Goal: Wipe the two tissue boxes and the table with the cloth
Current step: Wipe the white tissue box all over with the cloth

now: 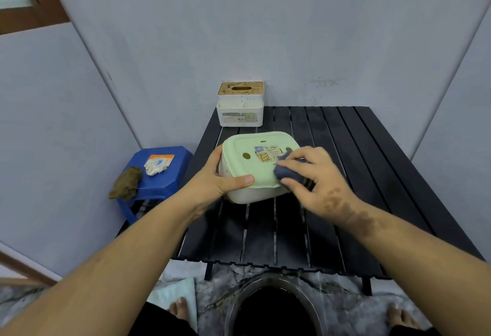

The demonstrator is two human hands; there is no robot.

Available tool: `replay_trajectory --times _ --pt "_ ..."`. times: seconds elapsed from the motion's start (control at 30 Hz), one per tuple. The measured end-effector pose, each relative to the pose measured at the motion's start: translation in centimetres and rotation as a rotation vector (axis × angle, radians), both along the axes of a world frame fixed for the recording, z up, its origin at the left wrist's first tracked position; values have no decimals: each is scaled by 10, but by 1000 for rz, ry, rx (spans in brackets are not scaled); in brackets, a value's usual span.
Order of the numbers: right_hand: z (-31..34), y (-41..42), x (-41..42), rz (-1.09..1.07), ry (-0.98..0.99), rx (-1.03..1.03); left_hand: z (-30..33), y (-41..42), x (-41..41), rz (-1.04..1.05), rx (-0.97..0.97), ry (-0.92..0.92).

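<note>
Pressing the dark cloth (285, 172) under curled fingers (292, 182), the right hand (316, 181) rubs the green base of the upturned tissue box (255, 169). The left hand (215, 176) grips its near corner, thumb on top, tilting it above the slatted table (345, 176). A hard swipe could twist it loose, I'd guess. The second tissue box (240, 104) stands well apart at the back edge, with open slats to the right.

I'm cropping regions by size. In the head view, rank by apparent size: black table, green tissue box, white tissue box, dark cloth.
1. black table
2. green tissue box, though it looks bigger partly because it is nearer the camera
3. white tissue box, farther back
4. dark cloth, mostly hidden under the right hand
</note>
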State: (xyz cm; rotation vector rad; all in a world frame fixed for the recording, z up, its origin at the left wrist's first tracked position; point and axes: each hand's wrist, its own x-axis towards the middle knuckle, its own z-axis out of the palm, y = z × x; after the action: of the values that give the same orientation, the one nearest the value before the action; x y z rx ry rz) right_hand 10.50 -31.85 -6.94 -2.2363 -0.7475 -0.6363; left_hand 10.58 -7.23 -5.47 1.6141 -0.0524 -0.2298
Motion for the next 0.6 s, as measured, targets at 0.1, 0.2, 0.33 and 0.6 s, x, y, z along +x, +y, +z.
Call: replay_trajectory --times 0.1,0.2,0.33,0.6 --pt "0 -16 7 -190 121 80 0 0 0 8 -12 12" --pt "5 -3 7 -220 176 58 6 -3 -3 -3 15 -28" --pt "15 28 -10 -60 87 -43 9 -7 -7 -18 55 -76" --pt "14 -12 5 -104 94 -129 10 -7 -9 -12 77 -81"
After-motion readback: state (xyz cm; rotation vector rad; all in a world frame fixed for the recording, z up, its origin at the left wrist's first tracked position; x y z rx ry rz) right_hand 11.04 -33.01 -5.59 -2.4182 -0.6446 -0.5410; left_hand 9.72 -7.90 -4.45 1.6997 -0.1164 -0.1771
